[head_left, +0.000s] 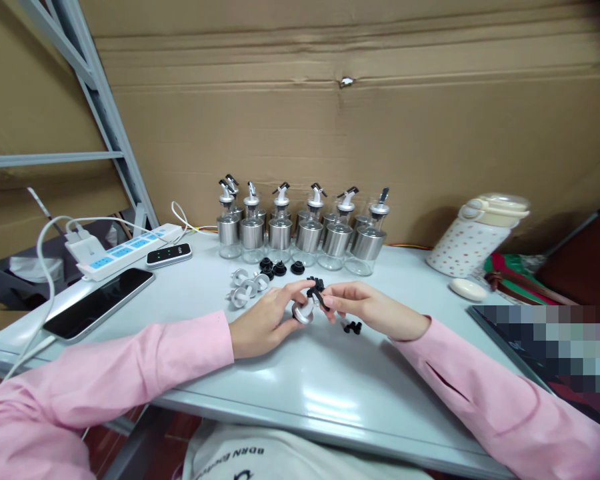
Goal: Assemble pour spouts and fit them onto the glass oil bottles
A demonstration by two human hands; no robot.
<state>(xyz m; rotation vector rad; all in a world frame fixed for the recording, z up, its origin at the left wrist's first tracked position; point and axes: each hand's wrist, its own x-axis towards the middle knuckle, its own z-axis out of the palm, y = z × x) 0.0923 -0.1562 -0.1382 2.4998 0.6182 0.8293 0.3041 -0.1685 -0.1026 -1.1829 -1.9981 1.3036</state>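
Observation:
Between thumb and fingers, my left hand (267, 320) holds a silver pourer spout (303, 312) tilted over the table. My right hand (365, 303) pinches a small black flip lever (321, 299) at the tip of that spout. Small black parts (316, 283) lie just behind my fingertips, partly hidden. More tiny black pieces (353, 327) sit below my right hand. Left of my hands rest several silver pourer spouts (241, 295) and, behind them, several black stoppers (279, 268).
Several glass oil bottles (310, 237) with steel sleeves stand in rows at the back. To the left are a phone (100, 305), a power strip (130, 252) and a small black device (169, 255). A dotted flask (473, 237), a white oval object (468, 289) and a laptop (500, 333) occupy the right.

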